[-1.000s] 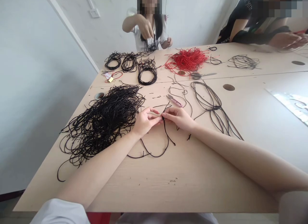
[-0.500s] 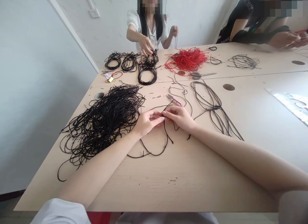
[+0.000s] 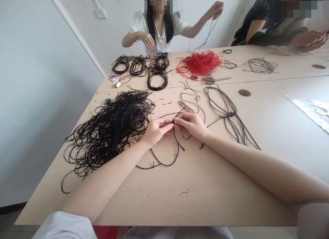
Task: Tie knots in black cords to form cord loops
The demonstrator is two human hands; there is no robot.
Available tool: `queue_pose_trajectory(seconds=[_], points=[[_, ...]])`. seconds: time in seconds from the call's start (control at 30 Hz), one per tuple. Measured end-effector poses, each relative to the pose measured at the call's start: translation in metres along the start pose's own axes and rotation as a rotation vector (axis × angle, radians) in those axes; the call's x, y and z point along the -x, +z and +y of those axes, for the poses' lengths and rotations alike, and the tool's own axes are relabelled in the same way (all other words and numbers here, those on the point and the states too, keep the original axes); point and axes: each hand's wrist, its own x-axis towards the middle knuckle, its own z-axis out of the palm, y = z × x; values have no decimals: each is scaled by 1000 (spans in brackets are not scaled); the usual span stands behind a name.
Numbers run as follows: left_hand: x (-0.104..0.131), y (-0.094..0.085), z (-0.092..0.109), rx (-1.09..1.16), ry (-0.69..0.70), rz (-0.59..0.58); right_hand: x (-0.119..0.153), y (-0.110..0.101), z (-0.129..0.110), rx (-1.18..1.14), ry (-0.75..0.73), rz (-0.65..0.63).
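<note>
My left hand (image 3: pixel 157 131) and my right hand (image 3: pixel 190 123) meet over the middle of the table, both closed in a pinch on a thin black cord (image 3: pixel 178 151). A small dark knot shows between the fingertips. From there the cord loops down onto the tabletop. Left of my left hand lies a large tangled pile of black cords (image 3: pixel 115 126). Just beyond my right hand are small thread snips (image 3: pixel 187 106) with a pinkish handle. A tied bundle of black cord (image 3: pixel 230 114) rests to the right.
Coiled black cords (image 3: pixel 157 79) and a red cord heap (image 3: pixel 203 63) lie farther back, with black scissors (image 3: pixel 216 80) near the red heap. Across the table (image 3: pixel 164 204), one person (image 3: pixel 159 30) holds up a cord; another person (image 3: pixel 267 30) works at right. Round holes pierce the tabletop.
My hands stay almost in place, with the fingers shifting slightly at the knot. The person opposite has lifted a cord up and outward and drawn the other hand back from the coils.
</note>
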Motion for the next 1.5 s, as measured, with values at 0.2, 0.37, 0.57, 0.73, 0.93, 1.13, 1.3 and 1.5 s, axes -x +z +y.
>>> queue_pose_trajectory(seconds=[0.2,0.37,0.57,0.73,0.93,1.13,1.3,1.5], points=[[-2,-1,-1,22,-9,65,-1,-1,2,62,-37,-44],[-3,-1,-2,53,-5,84,-2,0,6,99,-80,-16],[-3,0,-3,68,-3,112,0,1,6,13,-30,-29],[-3,0,-2,76,-3,108,0,2,7,-15,9,-36],[-4,-1,-5,93,-7,108,0,1,5,21,14,-38],[-4,-1,-7,91,-3,143,0,1,4,46,17,-46],[-4,-1,-7,77,6,139,0,0,5,49,-3,-42],[-3,-2,-8,33,20,126,0,0,5,44,-14,-36]])
